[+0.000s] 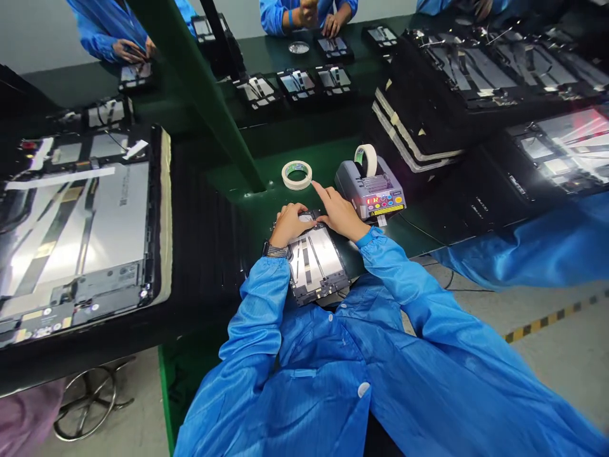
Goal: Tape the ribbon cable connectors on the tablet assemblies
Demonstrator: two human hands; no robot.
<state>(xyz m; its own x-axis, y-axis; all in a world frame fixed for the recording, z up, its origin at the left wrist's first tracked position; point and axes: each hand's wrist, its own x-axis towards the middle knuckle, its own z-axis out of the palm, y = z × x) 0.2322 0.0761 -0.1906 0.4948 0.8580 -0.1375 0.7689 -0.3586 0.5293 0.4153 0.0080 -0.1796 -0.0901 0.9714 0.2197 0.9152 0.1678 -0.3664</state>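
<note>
A small tablet back panel (318, 263) with silver shielding lies on the green bench in front of me. My left hand (291, 223) rests curled on its far edge, fingers pressed down onto the panel. My right hand (339, 212) lies beside it on the same edge, index finger stretched out toward a roll of masking tape (297, 174). Just right of my right hand stands a grey tape dispenser (372, 189) with a tape roll on top. Both arms wear blue sleeves; a watch sits on my left wrist.
Large open tablet assemblies lie on trays at the left (76, 222) and right (561, 149). A green post (204, 89) slants up from the bench. Other people in blue coats work at the far side (304, 16) among several small panels. A stool base (90, 397) stands on the floor.
</note>
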